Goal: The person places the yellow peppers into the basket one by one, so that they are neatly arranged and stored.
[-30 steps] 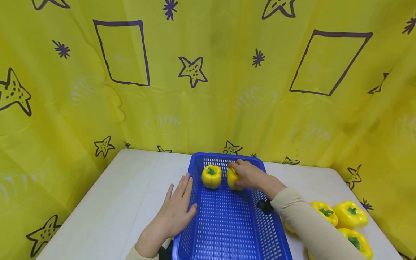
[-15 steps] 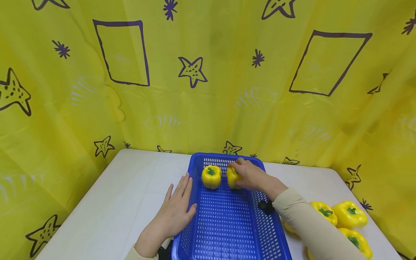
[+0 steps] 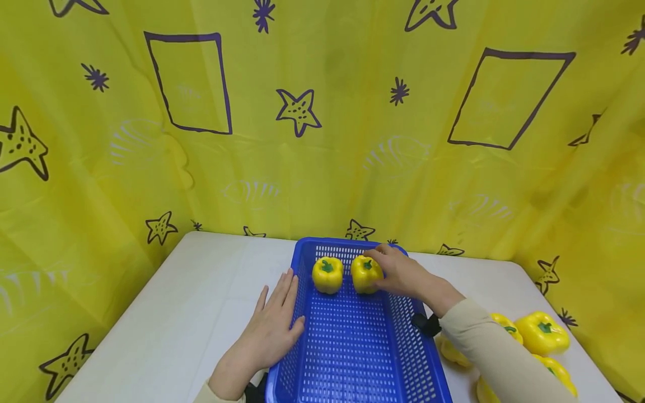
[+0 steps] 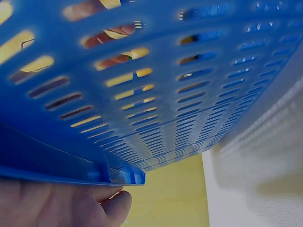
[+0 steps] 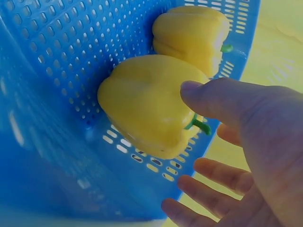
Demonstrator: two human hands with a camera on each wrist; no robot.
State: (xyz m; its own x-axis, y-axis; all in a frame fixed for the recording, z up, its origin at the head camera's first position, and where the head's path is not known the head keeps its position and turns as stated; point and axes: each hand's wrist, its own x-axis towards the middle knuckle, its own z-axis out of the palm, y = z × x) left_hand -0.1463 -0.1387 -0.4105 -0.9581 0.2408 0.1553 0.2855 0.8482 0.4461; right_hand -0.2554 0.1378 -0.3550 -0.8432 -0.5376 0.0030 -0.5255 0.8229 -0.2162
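Two yellow bell peppers stand in the far end of a blue plastic basket point(image 3: 347, 352): the left bell pepper point(image 3: 327, 275) and the right bell pepper point(image 3: 366, 274), stems up. My right hand point(image 3: 400, 273) is over the basket's right side, close beside the right bell pepper. In the right wrist view its fingers point(image 5: 208, 194) are spread and loosely bent, and the thumb overlaps the bell pepper point(image 5: 149, 106) near its stem. My left hand point(image 3: 269, 324) rests with straight fingers along the basket's left rim. The left wrist view shows that hand point(image 4: 57, 203) at the rim from below.
Several more yellow bell peppers point(image 3: 543, 332) lie on the white table point(image 3: 201, 302) to the right of the basket, partly behind my right sleeve point(image 3: 496, 347). A yellow curtain point(image 3: 322, 168) with starfish drawings hangs behind the table.
My right hand has let go of the right bell pepper and shifted slightly right, uncovering more of it. The left hand and the basket have not moved.
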